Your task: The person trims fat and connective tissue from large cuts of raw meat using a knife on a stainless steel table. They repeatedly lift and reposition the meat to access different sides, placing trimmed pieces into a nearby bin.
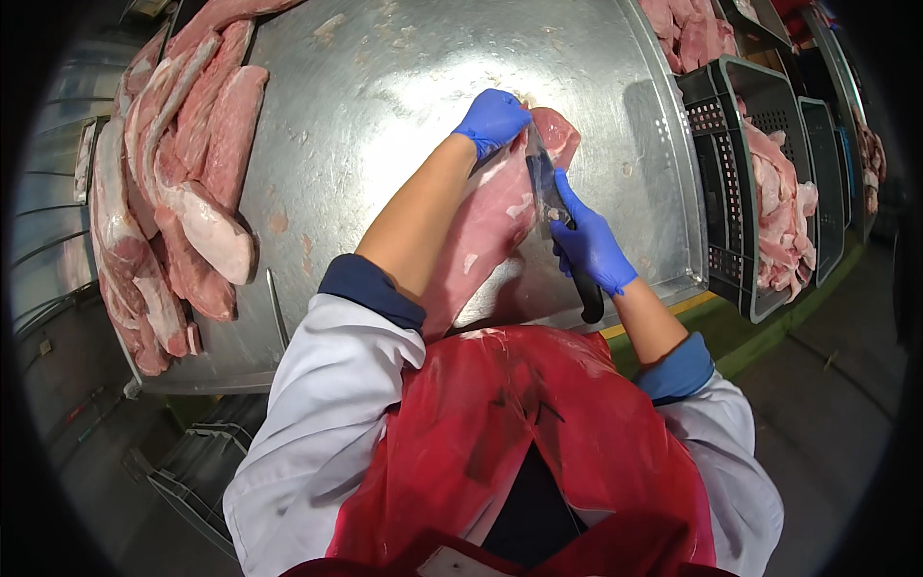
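A long pale-pink pork loin lies on the steel table in front of me, its near end reaching my red apron. My left hand, in a blue glove, is closed on the loin's far end. Gripped in my gloved right hand is a knife with a black handle, my index finger stretched along it. The blade points away from me and lies against the loin's right side, close to my left fingers. A rounded, redder part of the meat shows just beyond the blade tip.
Several long pork pieces are heaped along the left side of the steel table. A thin metal rod lies near its front edge. Beyond the table's raised right rim, dark plastic crates hold meat trimmings.
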Motion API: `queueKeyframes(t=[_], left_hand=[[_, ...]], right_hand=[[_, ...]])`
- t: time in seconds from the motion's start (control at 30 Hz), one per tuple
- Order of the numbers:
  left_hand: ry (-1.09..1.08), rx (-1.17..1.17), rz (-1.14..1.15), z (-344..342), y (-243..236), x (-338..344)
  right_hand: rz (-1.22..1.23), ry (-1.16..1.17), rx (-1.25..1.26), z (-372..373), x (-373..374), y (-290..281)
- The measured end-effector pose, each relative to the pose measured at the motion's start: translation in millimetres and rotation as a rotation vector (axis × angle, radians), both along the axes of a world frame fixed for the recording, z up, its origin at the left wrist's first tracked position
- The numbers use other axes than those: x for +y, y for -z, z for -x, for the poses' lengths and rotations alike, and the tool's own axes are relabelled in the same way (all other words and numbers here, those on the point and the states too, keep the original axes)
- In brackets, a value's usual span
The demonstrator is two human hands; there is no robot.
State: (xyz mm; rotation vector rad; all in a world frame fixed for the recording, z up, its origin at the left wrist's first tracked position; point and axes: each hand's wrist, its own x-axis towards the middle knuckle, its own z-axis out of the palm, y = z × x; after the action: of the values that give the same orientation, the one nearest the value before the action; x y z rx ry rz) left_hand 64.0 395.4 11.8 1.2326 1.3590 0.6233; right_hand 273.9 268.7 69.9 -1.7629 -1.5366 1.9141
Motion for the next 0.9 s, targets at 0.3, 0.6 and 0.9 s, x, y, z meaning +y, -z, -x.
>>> queueKeyframes(t=[0.3,0.6,0.9], left_hand=[[-0.051,-0.25,0.01,-7,-20,0],[0.034,-0.199,-0.212,-8,-23,-3],[0.065,-0.263,-0.143,1,-84,-38]], right_hand=[[-0.044,0.186,0.186,20,-1,12],[-0.154,0.012,0.041,22,-20,13],[-0.217,-0.049,-0.035,46,-18,13]])
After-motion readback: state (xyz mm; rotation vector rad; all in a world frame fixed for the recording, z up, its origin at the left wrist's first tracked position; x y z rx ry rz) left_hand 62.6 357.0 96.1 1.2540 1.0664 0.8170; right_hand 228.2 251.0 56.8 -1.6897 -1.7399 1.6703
